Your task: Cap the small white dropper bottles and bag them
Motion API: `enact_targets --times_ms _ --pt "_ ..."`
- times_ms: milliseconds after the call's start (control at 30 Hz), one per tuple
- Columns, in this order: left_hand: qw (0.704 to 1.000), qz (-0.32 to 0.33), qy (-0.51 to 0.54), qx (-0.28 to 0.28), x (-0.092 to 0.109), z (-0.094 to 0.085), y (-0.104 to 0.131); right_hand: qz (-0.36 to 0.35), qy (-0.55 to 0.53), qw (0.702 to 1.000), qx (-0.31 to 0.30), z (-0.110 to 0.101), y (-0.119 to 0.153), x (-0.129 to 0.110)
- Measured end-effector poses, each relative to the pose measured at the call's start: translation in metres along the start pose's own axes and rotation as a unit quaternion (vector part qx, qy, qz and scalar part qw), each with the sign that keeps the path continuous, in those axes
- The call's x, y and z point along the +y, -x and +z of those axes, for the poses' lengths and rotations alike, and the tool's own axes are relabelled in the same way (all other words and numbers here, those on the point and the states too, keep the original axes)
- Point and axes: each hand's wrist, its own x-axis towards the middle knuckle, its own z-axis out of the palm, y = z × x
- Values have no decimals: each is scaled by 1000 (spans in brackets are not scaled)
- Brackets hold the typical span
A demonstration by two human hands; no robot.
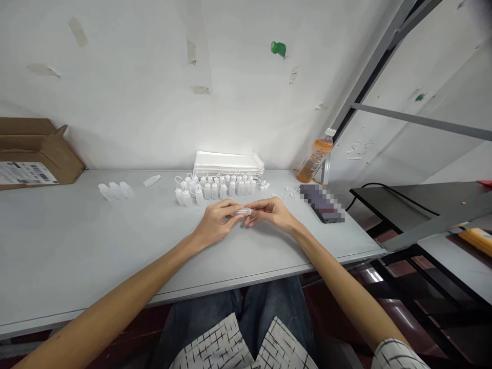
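Between my two hands lies a small translucent plastic squeeze bottle (243,211), tipped onto its side above the table. My left hand (215,223) is closed around one end of it, with thumb and fingers pinching. At the other end my right hand (275,214) is closed in a pinch too; its fingertips partly hide that end, so I cannot tell whether a cap is there. Just beyond my hands several small white squeeze bottles (223,191) stand upright in rows, with thin cap loops showing on some. Small white caps (264,185) lie to their right.
A stack of white packaging (226,162) rests against the wall. Several loose bottles (115,190) lie at the left, near a cardboard box (34,154). An orange drink bottle (315,156) leans at the right corner, with a phone (323,203) in front. The table edge (246,281) runs before my lap.
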Motion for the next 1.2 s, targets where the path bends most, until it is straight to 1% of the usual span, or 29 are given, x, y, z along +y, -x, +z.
enact_targets --times_ms 200,400,533,633,733,800,867,967,1200 --pt "996 62 -60 1 -3 0 2 1 -12 1000 14 1 -1 4" --pt "981 138 -134 1 -2 -3 4 -7 -33 999 23 -1 -2 12" --pt "974 158 -164 -11 -1 -4 4 -4 -46 999 25 -3 -2 13" --pt "984 121 -133 -6 1 -3 2 3 -33 999 21 -3 0 6" --pt "997 48 -67 -3 3 -2 -1 5 -20 1000 18 -1 2 -2" --pt "1000 1 -25 -17 5 -3 -3 13 -15 1000 3 -1 3 -3" --pt "999 -33 5 -32 6 -4 -4 20 -17 1000 -17 -2 3 -2" --pt "998 -51 15 -44 6 -6 -4 21 -21 999 -40 -4 3 1" --pt "996 -58 18 -68 9 -7 -5 28 -24 997 -67 -6 4 1"
